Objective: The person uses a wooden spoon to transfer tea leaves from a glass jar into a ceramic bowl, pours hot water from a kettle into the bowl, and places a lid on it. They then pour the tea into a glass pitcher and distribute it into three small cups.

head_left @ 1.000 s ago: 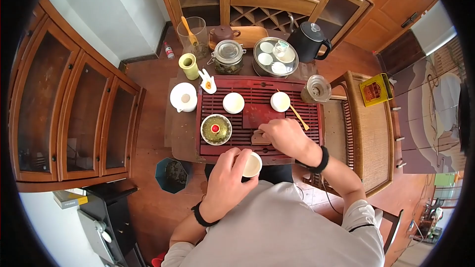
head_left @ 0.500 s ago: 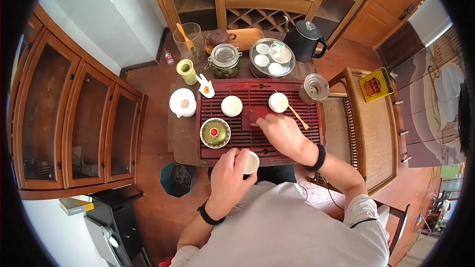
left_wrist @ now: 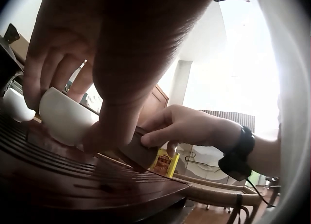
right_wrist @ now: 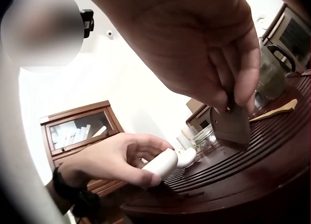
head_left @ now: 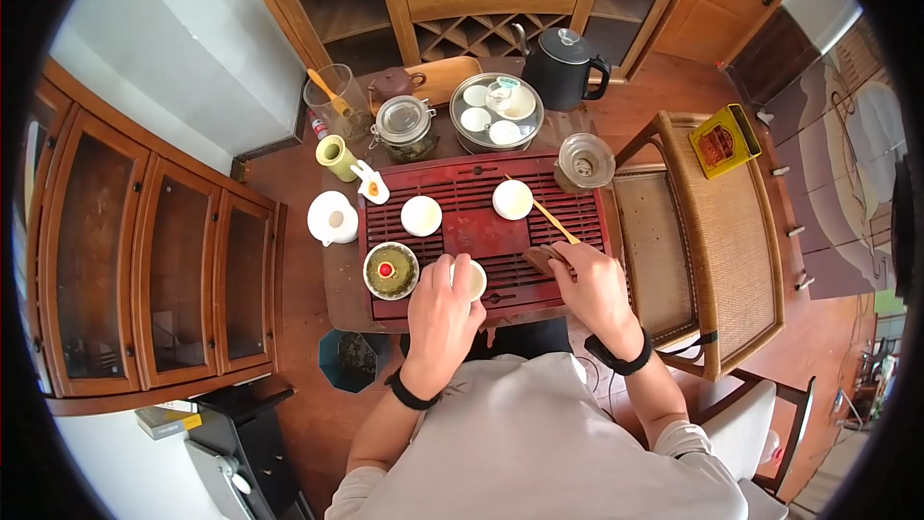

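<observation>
My left hand (head_left: 445, 313) grips a small white teacup (head_left: 471, 281) over the front edge of the slatted red tea tray (head_left: 493, 297); in the left wrist view, thumb and fingers span the cup (left_wrist: 68, 118). At the tray's front right, my right hand (head_left: 599, 297) pinches a flat brown coaster (head_left: 542, 259) by its edge, tilted in the right wrist view. Two white teacups (head_left: 421, 217) (head_left: 512, 200) stand farther back on the tray. A lidded bowl (head_left: 391, 272) with a red knob sits left of my left hand. A thin bamboo tea scoop (head_left: 555, 223) lies beyond my right hand.
Behind the tray stand a glass jar (head_left: 404, 127), a round tray with white cups (head_left: 497, 140) and a black kettle (head_left: 564, 67). A glass pitcher (head_left: 584, 162) is at the right back corner, a white teapot (head_left: 333, 218) at the left. A wicker chair (head_left: 736, 260) flanks the table.
My right hand has lifted the brown coaster off the tray and carried it to the right. My left hand still grips the teacup, now farther over the tray's front edge. The view has shifted.
</observation>
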Action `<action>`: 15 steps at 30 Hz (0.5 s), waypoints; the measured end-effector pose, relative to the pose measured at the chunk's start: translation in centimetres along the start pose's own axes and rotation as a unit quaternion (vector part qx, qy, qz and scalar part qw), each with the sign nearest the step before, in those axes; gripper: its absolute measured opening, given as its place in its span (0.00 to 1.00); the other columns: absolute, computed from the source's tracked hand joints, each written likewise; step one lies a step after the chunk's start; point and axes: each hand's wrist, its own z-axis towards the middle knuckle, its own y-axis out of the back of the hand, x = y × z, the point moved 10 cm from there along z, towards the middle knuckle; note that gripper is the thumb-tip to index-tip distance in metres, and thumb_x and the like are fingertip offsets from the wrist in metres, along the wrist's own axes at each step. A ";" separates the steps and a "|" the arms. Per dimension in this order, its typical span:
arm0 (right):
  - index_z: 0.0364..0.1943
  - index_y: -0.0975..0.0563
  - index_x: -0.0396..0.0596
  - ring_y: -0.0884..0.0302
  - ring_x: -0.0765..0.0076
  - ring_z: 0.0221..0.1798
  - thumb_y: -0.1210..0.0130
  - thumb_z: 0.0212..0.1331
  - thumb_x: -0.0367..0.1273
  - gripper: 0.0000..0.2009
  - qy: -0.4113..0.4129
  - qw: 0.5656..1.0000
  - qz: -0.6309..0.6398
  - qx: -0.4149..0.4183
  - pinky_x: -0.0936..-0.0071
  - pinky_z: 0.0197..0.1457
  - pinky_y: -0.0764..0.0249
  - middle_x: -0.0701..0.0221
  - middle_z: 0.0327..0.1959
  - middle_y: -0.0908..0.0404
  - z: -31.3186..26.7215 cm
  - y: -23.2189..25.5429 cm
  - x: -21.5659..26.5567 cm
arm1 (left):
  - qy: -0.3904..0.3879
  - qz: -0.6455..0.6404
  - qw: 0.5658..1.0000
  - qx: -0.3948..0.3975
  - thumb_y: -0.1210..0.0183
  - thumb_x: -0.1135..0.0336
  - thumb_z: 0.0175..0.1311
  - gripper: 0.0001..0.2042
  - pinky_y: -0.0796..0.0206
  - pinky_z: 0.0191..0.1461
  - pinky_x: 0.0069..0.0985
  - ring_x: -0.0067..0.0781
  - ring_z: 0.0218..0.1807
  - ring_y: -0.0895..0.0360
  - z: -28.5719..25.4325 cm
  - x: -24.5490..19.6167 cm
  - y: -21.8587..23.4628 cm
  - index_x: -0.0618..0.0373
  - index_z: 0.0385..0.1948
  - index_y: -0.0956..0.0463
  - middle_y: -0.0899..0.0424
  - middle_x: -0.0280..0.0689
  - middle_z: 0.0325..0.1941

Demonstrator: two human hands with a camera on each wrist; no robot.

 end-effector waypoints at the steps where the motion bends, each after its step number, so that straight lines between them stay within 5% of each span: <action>1: 0.47 0.15 0.46 0.13 0.44 0.40 0.36 0.66 0.29 0.08 -0.002 1.000 0.003 -0.002 0.54 0.43 0.15 0.59 0.39 0.12 -0.1 -0.1 -0.7 | 0.001 0.001 1.000 0.011 0.29 0.73 0.53 0.29 0.23 0.60 0.44 0.53 0.57 0.20 0.6 0.0 -0.2 0.61 0.61 0.25 0.19 0.48 0.56; 9: 0.57 0.17 0.38 0.15 0.36 0.58 0.37 0.65 0.26 0.17 -0.014 0.993 0.099 0.066 0.52 0.65 0.19 0.51 0.67 0.21 0.9 -2.6 -5.2 | 0.007 0.019 0.998 0.065 0.27 0.72 0.53 0.31 0.24 0.63 0.43 0.54 0.59 0.20 2.8 -0.4 -3.1 0.64 0.63 0.24 0.16 0.48 0.59; 15: 0.60 0.18 0.36 0.21 0.39 0.66 0.34 0.63 0.24 0.20 -0.065 0.985 0.140 0.076 0.55 0.70 0.22 0.52 0.68 0.26 2.0 -3.6 -6.7 | 0.017 0.058 0.996 0.070 0.27 0.71 0.53 0.32 0.24 0.66 0.41 0.52 0.61 0.21 2.8 -0.4 -4.2 0.64 0.64 0.23 0.16 0.48 0.62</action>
